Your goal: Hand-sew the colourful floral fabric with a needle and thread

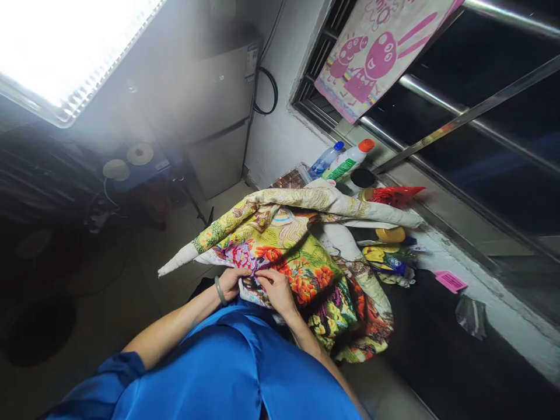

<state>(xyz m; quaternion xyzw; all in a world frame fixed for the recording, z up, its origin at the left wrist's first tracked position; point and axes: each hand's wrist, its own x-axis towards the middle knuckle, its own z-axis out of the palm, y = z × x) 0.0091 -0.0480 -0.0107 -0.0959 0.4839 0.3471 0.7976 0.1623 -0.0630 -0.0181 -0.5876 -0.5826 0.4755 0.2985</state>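
A large embroidered cloth (249, 230), which looks like cross-stitch with orange, pink and yellow flowers, lies bunched over my lap and the surface in front. Its upper edge is rolled into a long tube (306, 200) with white ends. My left hand (230, 283), a bangle at its wrist, grips the cloth's near edge, thumb on top. Close to its right, my right hand (276, 290) is closed in a pinch at the cloth's surface. Whatever lies between those fingertips is too small to make out.
Bottles with a blue cap (326, 160) and a red cap (350, 160) stand by the barred window, near a red packet (396, 196) and a yellow-lidded jar (391, 235). A pink card (450, 282) lies right. A fridge (219, 116) stands behind; a bright lamp (65, 52) hangs upper left.
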